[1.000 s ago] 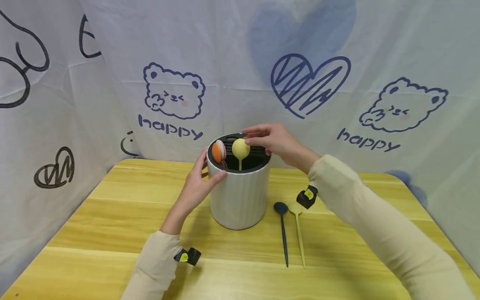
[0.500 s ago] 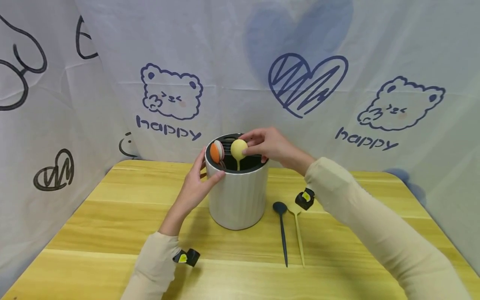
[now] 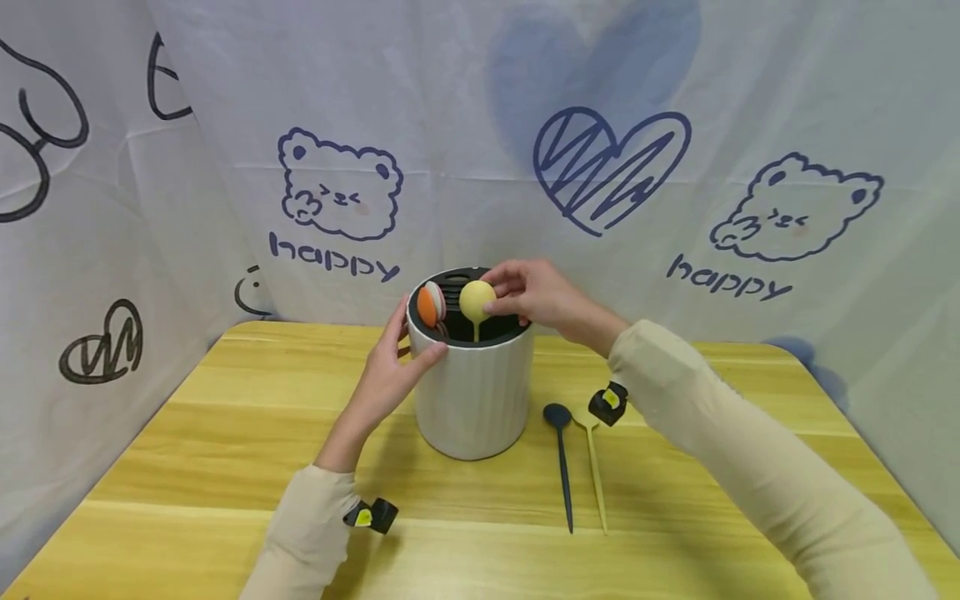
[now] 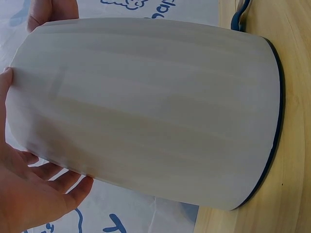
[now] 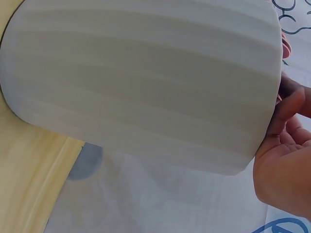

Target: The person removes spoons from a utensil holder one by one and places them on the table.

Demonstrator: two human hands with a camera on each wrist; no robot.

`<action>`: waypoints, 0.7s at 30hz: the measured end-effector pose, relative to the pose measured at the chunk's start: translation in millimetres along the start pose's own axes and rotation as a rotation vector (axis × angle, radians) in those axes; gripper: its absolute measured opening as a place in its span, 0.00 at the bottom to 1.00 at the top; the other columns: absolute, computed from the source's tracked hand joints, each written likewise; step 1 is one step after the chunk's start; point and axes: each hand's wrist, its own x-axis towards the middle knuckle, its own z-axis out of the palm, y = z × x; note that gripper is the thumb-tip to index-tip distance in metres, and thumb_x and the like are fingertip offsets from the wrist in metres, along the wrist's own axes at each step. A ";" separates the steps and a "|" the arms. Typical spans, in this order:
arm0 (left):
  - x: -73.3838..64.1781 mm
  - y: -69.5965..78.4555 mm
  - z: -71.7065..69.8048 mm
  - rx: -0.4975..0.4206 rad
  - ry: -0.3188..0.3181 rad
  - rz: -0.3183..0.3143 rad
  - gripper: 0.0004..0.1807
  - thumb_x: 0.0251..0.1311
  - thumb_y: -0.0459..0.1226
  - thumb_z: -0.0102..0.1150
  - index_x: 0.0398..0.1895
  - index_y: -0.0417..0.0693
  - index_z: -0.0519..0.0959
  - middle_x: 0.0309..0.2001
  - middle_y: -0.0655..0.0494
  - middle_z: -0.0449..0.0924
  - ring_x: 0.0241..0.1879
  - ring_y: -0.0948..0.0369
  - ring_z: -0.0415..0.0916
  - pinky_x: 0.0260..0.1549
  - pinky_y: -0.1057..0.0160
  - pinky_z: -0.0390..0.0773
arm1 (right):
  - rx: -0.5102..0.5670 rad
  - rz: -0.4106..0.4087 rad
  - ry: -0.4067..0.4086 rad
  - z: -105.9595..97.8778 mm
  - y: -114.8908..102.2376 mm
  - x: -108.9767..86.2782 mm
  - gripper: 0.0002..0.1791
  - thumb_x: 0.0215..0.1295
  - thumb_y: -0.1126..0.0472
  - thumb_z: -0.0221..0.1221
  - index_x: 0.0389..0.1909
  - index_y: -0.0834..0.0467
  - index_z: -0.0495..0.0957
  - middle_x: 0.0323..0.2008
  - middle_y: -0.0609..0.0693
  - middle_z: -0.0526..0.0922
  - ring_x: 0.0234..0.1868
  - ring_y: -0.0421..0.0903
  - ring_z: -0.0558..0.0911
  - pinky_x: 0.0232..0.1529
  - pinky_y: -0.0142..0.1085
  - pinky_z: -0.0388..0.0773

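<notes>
A white ribbed utensil holder (image 3: 471,400) with a black slotted top stands upright on the table. My left hand (image 3: 384,375) grips its left side, thumb at the front rim and fingers around the wall; the left wrist view shows those fingers on the holder's wall (image 4: 146,111). Between thumb and fingers, my right hand (image 3: 551,298) pinches the round head of a yellow spoon (image 3: 477,300). The thin handle of this spoon runs down into the black opening, its lower part hidden. Orange and pinkish-white spoon heads (image 3: 427,307) lean at the opening's left side.
To the right of the holder, a dark blue spoon (image 3: 557,415) and a pale yellow spoon (image 3: 595,467) lie side by side on the wooden table (image 3: 225,442). A white cloth (image 3: 465,100) with drawings hangs behind the table's back edge.
My right fingers have shifted slightly down and left around the yellow spoon's head, and the head sits marginally lower. My left hand keeps its grip on the holder.
</notes>
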 end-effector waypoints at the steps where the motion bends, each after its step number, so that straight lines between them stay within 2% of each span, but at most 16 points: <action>1: -0.1 -0.2 0.0 -0.001 0.002 0.002 0.45 0.63 0.48 0.57 0.78 0.51 0.45 0.75 0.50 0.49 0.70 0.48 0.53 0.64 0.47 0.62 | 0.002 -0.004 -0.001 0.5 0.6 0.1 0.19 0.62 0.66 0.64 0.53 0.64 0.76 0.42 0.56 0.81 0.36 0.46 0.76 0.27 0.31 0.73; 10: -0.2 0.0 0.6 0.003 0.012 0.007 0.46 0.62 0.48 0.58 0.78 0.50 0.46 0.75 0.49 0.50 0.70 0.49 0.54 0.64 0.47 0.63 | 0.045 -0.035 0.023 1.0 3.6 -0.9 0.18 0.65 0.68 0.60 0.55 0.66 0.74 0.42 0.57 0.80 0.33 0.44 0.73 0.25 0.29 0.68; 14: -0.3 0.0 0.9 0.003 0.012 0.005 0.46 0.62 0.48 0.58 0.78 0.51 0.46 0.75 0.49 0.50 0.70 0.49 0.54 0.63 0.47 0.63 | 0.072 -0.057 0.015 -0.2 4.5 -2.1 0.18 0.65 0.67 0.60 0.55 0.66 0.74 0.43 0.57 0.80 0.34 0.45 0.73 0.24 0.29 0.68; 21: -0.5 -0.3 0.4 0.000 0.015 0.009 0.46 0.62 0.48 0.58 0.78 0.51 0.46 0.75 0.49 0.50 0.70 0.49 0.54 0.64 0.47 0.63 | 0.117 -0.049 0.015 -1.6 2.9 -4.5 0.19 0.65 0.67 0.60 0.57 0.65 0.74 0.44 0.57 0.80 0.36 0.47 0.73 0.27 0.30 0.69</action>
